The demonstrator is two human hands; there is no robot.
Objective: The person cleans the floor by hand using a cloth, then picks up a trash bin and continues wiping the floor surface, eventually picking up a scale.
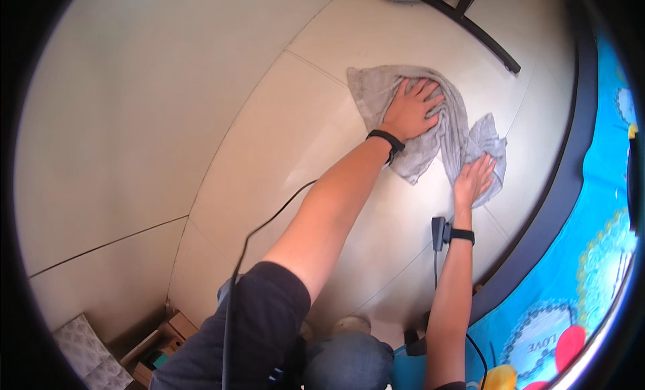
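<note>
Cloth (455, 108): on floor (316, 128), folds bunched along its middle | Left hand (412, 110): palm down on cloth, fingers spread wide | Right hand (474, 180): laid on cloth's right part, fingers extended, closer together | Assessment: smoothing the folds and pressing evenly with both palms likely gives fuller contact.

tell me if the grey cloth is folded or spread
Spread but rumpled: the grey cloth sprawls on the floor, corners splayed, creases bunched between the left hand and the right hand.
</note>
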